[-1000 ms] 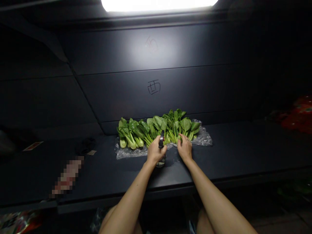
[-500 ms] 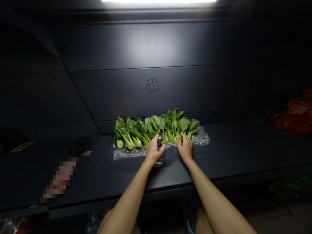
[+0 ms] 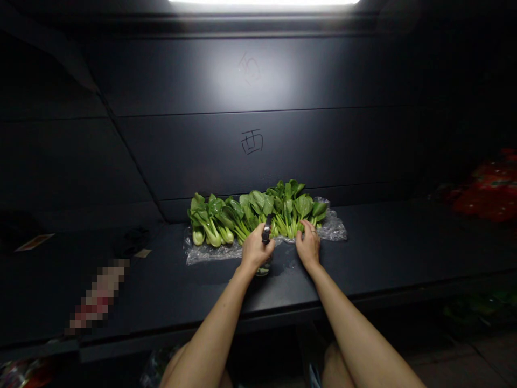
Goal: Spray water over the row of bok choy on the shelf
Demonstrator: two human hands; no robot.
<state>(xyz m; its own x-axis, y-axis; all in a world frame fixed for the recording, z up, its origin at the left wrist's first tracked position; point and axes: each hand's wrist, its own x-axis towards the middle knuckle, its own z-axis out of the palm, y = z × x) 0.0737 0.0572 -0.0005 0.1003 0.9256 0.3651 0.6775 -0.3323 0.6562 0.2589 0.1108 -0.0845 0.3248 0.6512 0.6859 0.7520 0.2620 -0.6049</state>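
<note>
Leafy green bok choy lies in a row, leaves toward the back wall and pale stems toward me, on crinkled clear plastic wrap. My left hand is closed around a spray bottle with a black trigger head. Its clear body shows below the hand, partly hidden, with its base near the dark shelf. At the right part of the row, my right hand curls its fingers over the stems of a bok choy. Its thumb lies on the left, and the stem ends there are hidden.
The dark shelf has its front edge close to my knees and a panelled wall behind. Left lie a small card, another card and a blurred-out item. Red packages sit far right.
Both hands hold nearly the same places; the right hand has shifted very slightly to the right. The bok choy and spray bottle look unchanged.
</note>
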